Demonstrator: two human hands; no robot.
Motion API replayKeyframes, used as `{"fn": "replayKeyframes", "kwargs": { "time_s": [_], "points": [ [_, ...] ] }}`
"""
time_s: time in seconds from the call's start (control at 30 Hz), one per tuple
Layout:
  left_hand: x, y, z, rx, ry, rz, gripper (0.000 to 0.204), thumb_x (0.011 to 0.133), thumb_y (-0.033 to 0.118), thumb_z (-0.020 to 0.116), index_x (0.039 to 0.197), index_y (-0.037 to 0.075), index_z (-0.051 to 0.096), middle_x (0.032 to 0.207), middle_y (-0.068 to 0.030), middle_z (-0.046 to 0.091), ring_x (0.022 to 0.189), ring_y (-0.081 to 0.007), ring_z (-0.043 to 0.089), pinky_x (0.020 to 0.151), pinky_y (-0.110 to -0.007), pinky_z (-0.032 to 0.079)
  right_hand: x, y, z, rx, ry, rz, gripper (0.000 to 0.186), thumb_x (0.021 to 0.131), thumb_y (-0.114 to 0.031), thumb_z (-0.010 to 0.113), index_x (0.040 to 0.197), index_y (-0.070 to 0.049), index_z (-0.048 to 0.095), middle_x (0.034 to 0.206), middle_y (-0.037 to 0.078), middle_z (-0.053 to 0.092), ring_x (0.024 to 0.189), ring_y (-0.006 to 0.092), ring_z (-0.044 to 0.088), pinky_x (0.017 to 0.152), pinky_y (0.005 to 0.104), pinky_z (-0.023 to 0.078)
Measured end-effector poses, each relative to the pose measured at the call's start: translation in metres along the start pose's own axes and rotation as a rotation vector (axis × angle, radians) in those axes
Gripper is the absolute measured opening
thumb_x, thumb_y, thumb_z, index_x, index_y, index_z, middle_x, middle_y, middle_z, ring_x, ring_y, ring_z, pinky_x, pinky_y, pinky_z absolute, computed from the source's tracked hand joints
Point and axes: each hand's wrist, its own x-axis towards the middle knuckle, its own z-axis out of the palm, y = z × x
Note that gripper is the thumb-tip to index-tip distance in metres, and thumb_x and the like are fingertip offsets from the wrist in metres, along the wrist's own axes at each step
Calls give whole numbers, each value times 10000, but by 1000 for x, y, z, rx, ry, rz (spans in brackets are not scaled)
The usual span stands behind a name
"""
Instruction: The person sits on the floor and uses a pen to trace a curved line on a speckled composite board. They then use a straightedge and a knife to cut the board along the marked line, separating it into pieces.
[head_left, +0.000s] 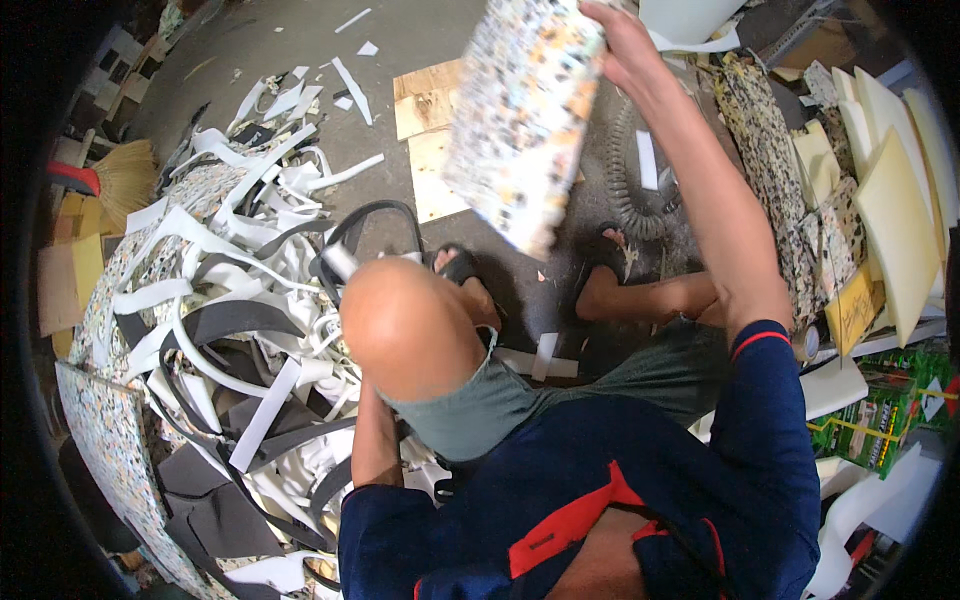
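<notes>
My right hand (pixel 625 45) is stretched out far ahead, its fingers closed on the upper right edge of a thick slab of speckled foam (pixel 525 120). The slab hangs tilted above the floor, white with orange, black and grey flecks, and is slightly blurred. My left forearm (pixel 377 435) runs behind my raised left knee, and the hand itself is hidden there. Beside that knee, a short white foam piece (pixel 341 261) pokes out; what holds it, if anything, cannot be seen. Plywood pieces (pixel 430 120) lie on the floor behind the slab.
A big heap of white and black foam offcuts (pixel 270 370) covers the left side. A broom (pixel 122 185) stands beyond it. On the right are stacked speckled foam (pixel 765 160), cream foam sheets (pixel 900 220) and green packages (pixel 885 410). A coiled hose (pixel 628 185) lies near my right foot.
</notes>
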Motion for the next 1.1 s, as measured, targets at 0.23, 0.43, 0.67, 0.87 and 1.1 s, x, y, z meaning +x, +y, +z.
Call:
{"fn": "replayKeyframes", "kwargs": {
  "time_s": [0.23,0.43,0.67,0.87,1.1],
  "points": [
    [28,155,128,-358,-330,417,775,1009,616,531,1509,31,437,1523,-174,514,1345,-362,542,1121,-535,454,46,81,74,473,-103,115,410,992,-130,608,1359,43,551,1236,209,668,1105,322,687,942,485,597],
    [130,218,97,-405,-138,353,602,967,236,675,1475,-18,476,1428,-200,600,1288,-372,594,1112,-549,470,9,198,-53,-713,-211,439,607,932,-395,738,1401,-43,584,1341,161,646,1156,290,665,964,454,566],
    [240,172,14,-36,63,355,529,937,116,696,1412,-46,532,1389,-219,621,1262,-365,611,1096,-551,478,-39,332,-166,-1382,55,836,472,892,-258,626,1259,39,645,1222,308,667,1167,478,630,987,520,518],
    [238,146,-17,-277,185,218,514,919,114,727,1383,-38,568,1385,-188,637,1267,-341,613,1115,-530,470,-39,342,-171,-1400,370,628,418,881,-315,624,1088,38,705,1131,321,696,1117,484,656,983,529,509],
    [240,134,-7,-327,170,214,472,928,106,733,1354,-38,587,1323,-171,675,1179,-310,674,1034,-495,547,-38,329,-184,-1160,341,824,613,875,-479,728,1109,88,714,1059,258,739,992,376,716,895,459,543]
  ]
}}
